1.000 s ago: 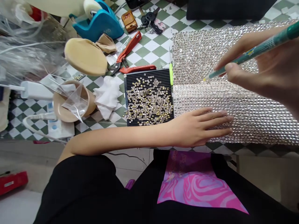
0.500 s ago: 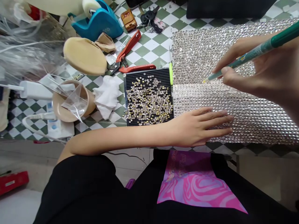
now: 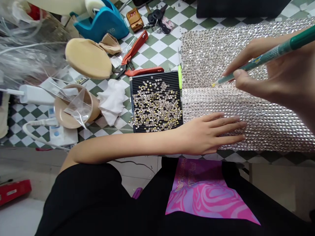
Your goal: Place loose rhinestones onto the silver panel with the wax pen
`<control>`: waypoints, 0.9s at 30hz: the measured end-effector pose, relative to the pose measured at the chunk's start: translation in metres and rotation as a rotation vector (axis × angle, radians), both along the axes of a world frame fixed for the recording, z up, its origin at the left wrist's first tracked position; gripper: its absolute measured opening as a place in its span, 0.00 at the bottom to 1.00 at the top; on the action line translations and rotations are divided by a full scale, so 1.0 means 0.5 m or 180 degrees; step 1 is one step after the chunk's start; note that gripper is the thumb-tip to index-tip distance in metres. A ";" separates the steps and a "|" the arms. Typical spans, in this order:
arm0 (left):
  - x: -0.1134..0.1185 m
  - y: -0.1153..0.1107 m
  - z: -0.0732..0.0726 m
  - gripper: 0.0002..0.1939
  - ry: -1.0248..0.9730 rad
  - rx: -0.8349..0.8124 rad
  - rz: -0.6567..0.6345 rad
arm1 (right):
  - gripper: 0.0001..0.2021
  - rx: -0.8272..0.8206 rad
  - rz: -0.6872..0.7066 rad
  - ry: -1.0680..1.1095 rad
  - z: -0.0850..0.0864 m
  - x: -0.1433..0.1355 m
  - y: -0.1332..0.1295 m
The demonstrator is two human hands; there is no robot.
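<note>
A sheet covered in rows of shiny rhinestones (image 3: 204, 59) lies on the checkered table. My left hand (image 3: 216, 132) rests palm down on its lower left part, fingers spread, holding nothing. Between thumb and fingers, my right hand (image 3: 265, 68) grips a green pen (image 3: 265, 58). The pen's yellow tip touches or hovers just over the stones, near where the dense rows meet a paler band; which of the two I cannot tell. Left of the sheet, a black ridged tray (image 3: 169, 74) holds loose clear and gold stones (image 3: 157, 108).
A lime-green tool (image 3: 180, 77) stands between tray and sheet. Beyond the tray lie red-handled pliers (image 3: 144, 71), keys (image 3: 156, 16) and a blue tape dispenser (image 3: 108, 24). Further left are a beige round pad (image 3: 87, 59), a crumpled tissue (image 3: 112, 101) and a beige cup (image 3: 94, 108).
The pen tip in my right hand has shifted slightly left along the stones. My left hand stays in place.
</note>
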State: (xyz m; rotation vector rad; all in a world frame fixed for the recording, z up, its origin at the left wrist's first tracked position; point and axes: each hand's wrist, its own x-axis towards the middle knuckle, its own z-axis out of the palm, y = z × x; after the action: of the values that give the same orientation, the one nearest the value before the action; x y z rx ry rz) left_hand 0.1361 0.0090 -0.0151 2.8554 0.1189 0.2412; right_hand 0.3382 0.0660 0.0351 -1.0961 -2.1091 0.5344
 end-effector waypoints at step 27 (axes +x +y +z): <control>0.005 -0.008 -0.008 0.29 0.0148 -0.0080 0.0089 | 0.04 -0.0363 0.0901 -0.0139 -0.011 -0.140 0.040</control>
State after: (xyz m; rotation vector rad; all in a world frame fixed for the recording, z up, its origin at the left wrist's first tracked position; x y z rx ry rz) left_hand 0.1386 0.0051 -0.0189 2.8367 0.1700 0.1779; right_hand 0.2683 0.0860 0.0296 -0.8805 -2.3119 0.7788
